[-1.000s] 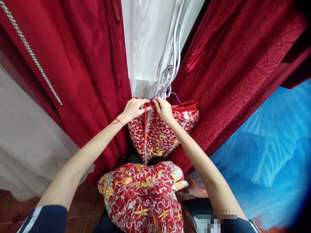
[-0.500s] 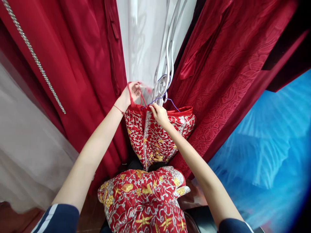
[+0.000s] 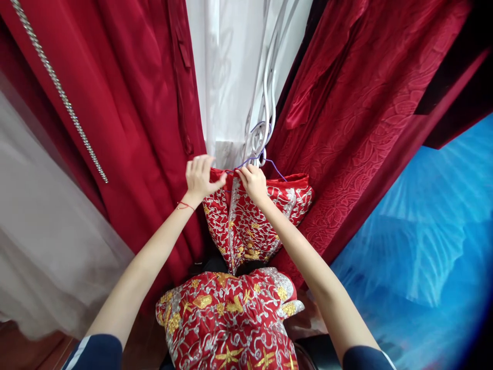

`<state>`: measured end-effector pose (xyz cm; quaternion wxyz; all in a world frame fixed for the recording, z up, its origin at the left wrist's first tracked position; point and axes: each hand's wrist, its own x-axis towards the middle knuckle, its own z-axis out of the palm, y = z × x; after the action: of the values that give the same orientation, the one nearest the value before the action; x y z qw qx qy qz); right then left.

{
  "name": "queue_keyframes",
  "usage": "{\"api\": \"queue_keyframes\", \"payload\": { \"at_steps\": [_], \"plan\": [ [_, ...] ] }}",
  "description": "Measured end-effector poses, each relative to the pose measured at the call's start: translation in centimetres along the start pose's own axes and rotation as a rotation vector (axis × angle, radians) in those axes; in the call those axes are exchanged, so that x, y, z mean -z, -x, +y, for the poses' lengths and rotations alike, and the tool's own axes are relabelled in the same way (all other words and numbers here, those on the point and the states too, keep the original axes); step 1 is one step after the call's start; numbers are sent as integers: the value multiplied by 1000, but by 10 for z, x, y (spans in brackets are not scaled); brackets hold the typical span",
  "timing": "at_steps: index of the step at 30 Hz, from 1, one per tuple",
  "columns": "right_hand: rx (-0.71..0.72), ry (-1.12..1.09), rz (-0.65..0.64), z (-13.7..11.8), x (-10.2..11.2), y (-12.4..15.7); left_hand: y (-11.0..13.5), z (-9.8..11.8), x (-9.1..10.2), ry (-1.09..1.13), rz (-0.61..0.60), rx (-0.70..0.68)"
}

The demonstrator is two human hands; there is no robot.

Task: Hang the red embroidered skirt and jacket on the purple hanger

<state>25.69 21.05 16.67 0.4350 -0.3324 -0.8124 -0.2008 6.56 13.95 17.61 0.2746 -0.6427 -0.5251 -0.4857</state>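
A red garment (image 3: pixel 250 226) with silver scrolls and gold embroidery hangs on a thin purple wire hanger (image 3: pixel 276 168). My right hand (image 3: pixel 252 185) pinches its red top edge just below the hanger. At the left end of that edge is my left hand (image 3: pixel 201 177), its fingers raised and the thumb stretched out toward the cloth. Whether the thumb touches the cloth I cannot tell. Below, a second piece of matching embroidered red cloth (image 3: pixel 227 324) lies across my lap; whether it joins the hanging one is hidden.
The hanger hooks on a white scrolled metal stand (image 3: pixel 265 97). Long red gowns hang on the left (image 3: pixel 134 113) and right (image 3: pixel 365 144). White tulle (image 3: pixel 50 231) fills the far left, and a blue ruffled fabric (image 3: pixel 419 236) is at the far right.
My left hand has come down from above the top edge and its fingers have opened. The red cord looped around it no longer shows. My right hand keeps its pinch.
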Motion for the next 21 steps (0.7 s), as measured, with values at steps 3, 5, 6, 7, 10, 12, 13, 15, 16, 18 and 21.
{"api": "queue_keyframes", "payload": {
  "at_steps": [3,5,6,7,10,12,13,15,16,18,21],
  "plan": [
    [97,65,-5,4,-2,-2,10,-3,-17,-54,-228,-142],
    [129,80,-12,7,-4,-2,4,-5,-33,3,-355,-171],
    [119,79,-10,9,-4,-3,-1,-5,-40,25,-400,-172],
    [95,74,-7,10,-5,-3,-5,-5,-45,32,-431,-168],
    [-17,50,28,9,-5,-1,-13,2,-50,-15,-461,-134],
    [-96,30,96,2,-2,7,-12,7,-48,-44,-461,-108],
    [-140,16,137,-4,-1,16,-11,10,-47,-54,-454,-96],
    [-245,-44,184,-20,1,43,-9,13,-45,-70,-440,-83],
    [-316,-95,170,-29,0,61,-8,14,-44,-77,-436,-79],
    [-504,-270,36,-48,-5,102,-7,16,-44,-90,-434,-69],
    [-801,-538,-210,-71,-26,152,-8,19,-41,-77,-451,-48]
  ]
}}
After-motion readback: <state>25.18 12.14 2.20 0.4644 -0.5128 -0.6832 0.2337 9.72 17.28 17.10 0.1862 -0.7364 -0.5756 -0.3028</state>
